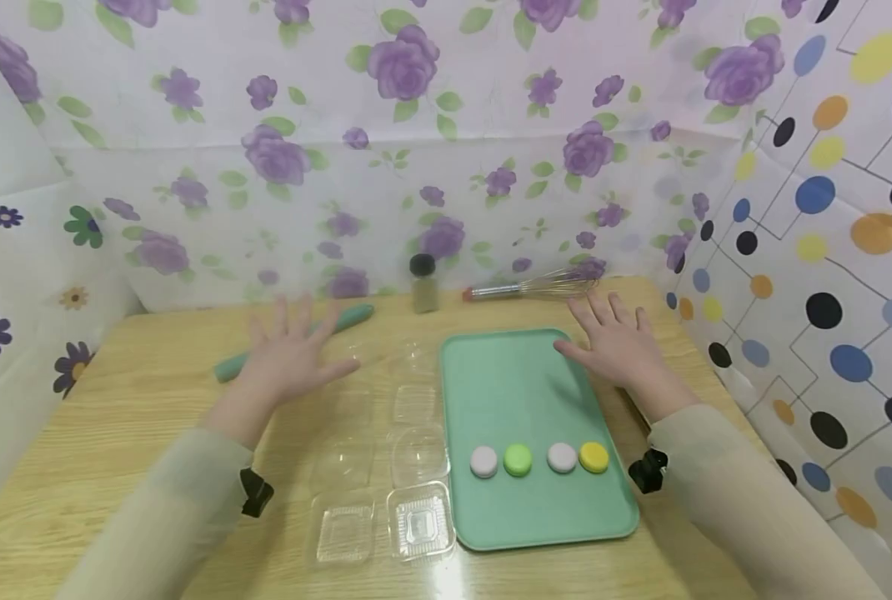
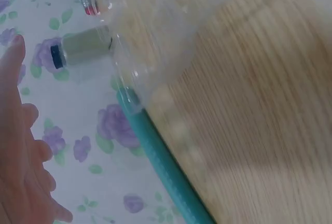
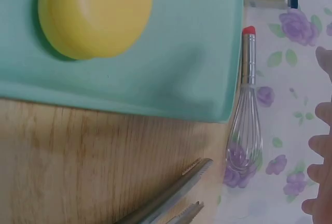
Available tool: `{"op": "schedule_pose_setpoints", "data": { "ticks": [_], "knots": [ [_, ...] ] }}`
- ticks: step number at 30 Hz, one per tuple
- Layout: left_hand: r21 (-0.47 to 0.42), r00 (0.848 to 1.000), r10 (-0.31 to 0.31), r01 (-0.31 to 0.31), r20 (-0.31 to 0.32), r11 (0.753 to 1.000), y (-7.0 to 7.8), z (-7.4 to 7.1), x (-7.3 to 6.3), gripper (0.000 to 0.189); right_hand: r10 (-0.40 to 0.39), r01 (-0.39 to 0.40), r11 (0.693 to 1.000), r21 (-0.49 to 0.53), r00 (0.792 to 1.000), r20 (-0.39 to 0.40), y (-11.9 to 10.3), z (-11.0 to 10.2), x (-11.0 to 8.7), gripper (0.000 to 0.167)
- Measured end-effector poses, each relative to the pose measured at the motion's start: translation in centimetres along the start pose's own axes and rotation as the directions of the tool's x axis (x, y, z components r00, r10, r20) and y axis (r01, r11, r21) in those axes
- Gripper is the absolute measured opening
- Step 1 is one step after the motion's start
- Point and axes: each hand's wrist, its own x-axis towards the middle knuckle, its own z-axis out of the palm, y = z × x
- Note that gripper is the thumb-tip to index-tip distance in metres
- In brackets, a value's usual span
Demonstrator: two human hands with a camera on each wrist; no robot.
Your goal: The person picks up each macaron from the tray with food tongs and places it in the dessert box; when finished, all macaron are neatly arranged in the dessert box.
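My left hand point(image 1: 284, 358) is held over the left part of the table with its fingers spread, holding nothing. Below it in the head view lies a green rolling pin point(image 1: 352, 316), partly covered by the hand. My right hand point(image 1: 620, 348) hovers by the far right corner of a green tray point(image 1: 521, 383), fingers likewise apart and grasping nothing. Along the tray's near half sit a green macaron point(image 1: 517, 460), a yellow macaron point(image 1: 593, 457) and two pale ones point(image 1: 483, 461). Metal tongs point(image 3: 171, 193) lie right of the tray, largely hidden by the right arm in the head view.
Several clear plastic boxes point(image 1: 420, 521) and lids stand in two columns left of the tray. At the back are a dark-capped bottle point(image 1: 424, 287) and a whisk point(image 1: 528, 287) with a red end. Patterned cloths point(image 1: 326, 167) enclose the wooden table point(image 1: 138, 442) behind and at both sides.
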Motion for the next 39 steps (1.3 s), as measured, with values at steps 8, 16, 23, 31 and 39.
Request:
{"op": "schedule_pose_setpoints", "data": {
  "ticks": [8, 16, 23, 31, 39],
  "knots": [
    [-0.096, 0.998, 0.064, -0.066, -0.018, 0.993, 2.3, 0.5, -0.6, 0.096, -0.015, 0.015, 1.000, 0.026, 1.000, -0.013, 0.1, 0.1, -0.6, 0.084],
    [-0.107, 0.981, 0.188, -0.192, -0.044, 0.976, 4.4, 1.0, -2.0, 0.099, 0.010, -0.012, 0.992, 0.127, 1.000, 0.016, 1.1, 0.0, -2.1, 0.086],
    [-0.123, 0.957, 0.276, -0.285, -0.086, 0.950, 6.1, 1.9, -4.2, 0.101, 0.026, -0.026, 0.977, 0.213, 1.000, 0.003, 2.9, 1.0, -3.2, 0.084],
    [-0.193, 0.938, 0.329, -0.345, -0.112, 0.919, 7.3, 3.3, -6.3, 0.102, 0.085, -0.081, 0.941, 0.329, 0.996, 0.004, 4.9, 2.3, -4.5, 0.087],
    [-0.305, 0.940, 0.332, -0.339, -0.078, 0.890, 7.7, 4.5, -8.1, 0.105, 0.110, -0.104, 0.923, 0.370, 0.994, 0.005, 6.4, 4.1, -4.8, 0.084]
  ]
}}
